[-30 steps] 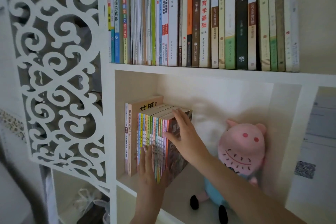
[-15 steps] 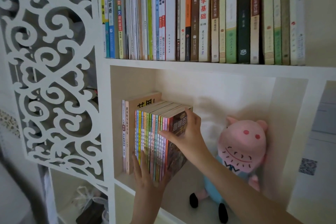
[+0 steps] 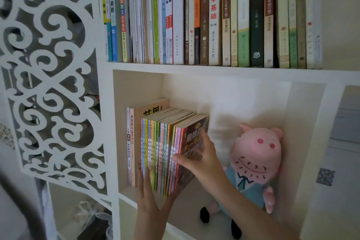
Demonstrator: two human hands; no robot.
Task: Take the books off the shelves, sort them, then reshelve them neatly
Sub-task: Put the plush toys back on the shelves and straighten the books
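Observation:
A set of several thin colourful books (image 3: 161, 148) stands upright in the left part of the lower cubby (image 3: 243, 99), beside a taller tan book (image 3: 136, 142). My left hand (image 3: 150, 198) presses its straight fingers flat against the lower spines of the set. My right hand (image 3: 202, 158) lies with spread fingers on the cover of the outermost book (image 3: 192, 138), thumb across the spines. A full row of tall books (image 3: 204, 15) fills the upper shelf.
A pink pig plush toy (image 3: 255, 161) leans in the right part of the same cubby, close to my right forearm. A white carved lattice panel (image 3: 48, 74) flanks the shelf on the left. Below it lies a plastic bag with dark items (image 3: 93, 222).
My right hand slid from the top edge of the outermost book down onto its cover. The left hand stays pressed on the spines. The camera drifted downward slightly.

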